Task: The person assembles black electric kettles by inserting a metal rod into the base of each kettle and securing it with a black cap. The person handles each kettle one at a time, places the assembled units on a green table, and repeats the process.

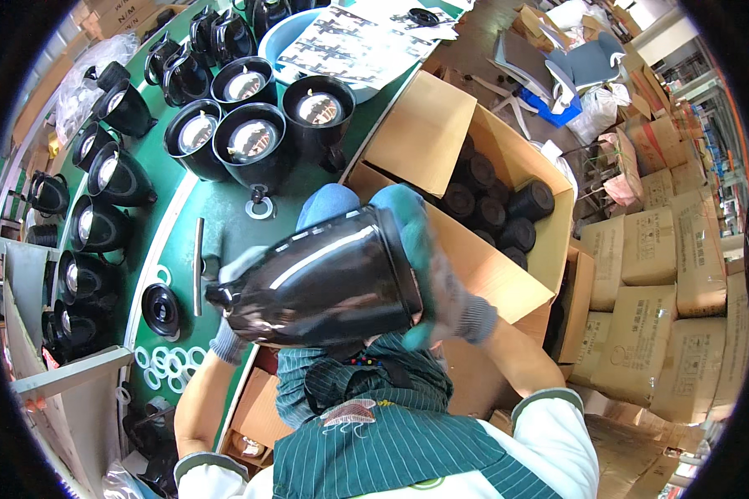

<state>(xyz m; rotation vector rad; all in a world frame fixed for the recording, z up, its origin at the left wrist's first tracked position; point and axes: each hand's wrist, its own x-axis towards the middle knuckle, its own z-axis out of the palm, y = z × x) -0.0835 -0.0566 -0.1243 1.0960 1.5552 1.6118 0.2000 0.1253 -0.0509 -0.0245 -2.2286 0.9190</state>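
Observation:
A glossy black jug body (320, 283) lies tilted sideways in front of my chest, held by both gloved hands. My left hand (243, 262) is closed around its narrower end, partly hidden behind it. At the wide end, my right hand (439, 283) grips the rim with teal-coated fingers. Left of the jug body, a thin metal rod (198, 266) stands by the green table (212, 208). A round black lid (160, 309) rests nearby, with several white rings (168, 366) below it. Whatever is inside the jug body is hidden.
Black jugs with shiny silver insides (250, 141) stand at the table's far side, and more line its left. A blue basin (276, 51) holds printed sheets (349, 46). To the right, an open carton (558, 224) contains black cylinders (487, 208); stacked cartons (637, 333) stand beyond.

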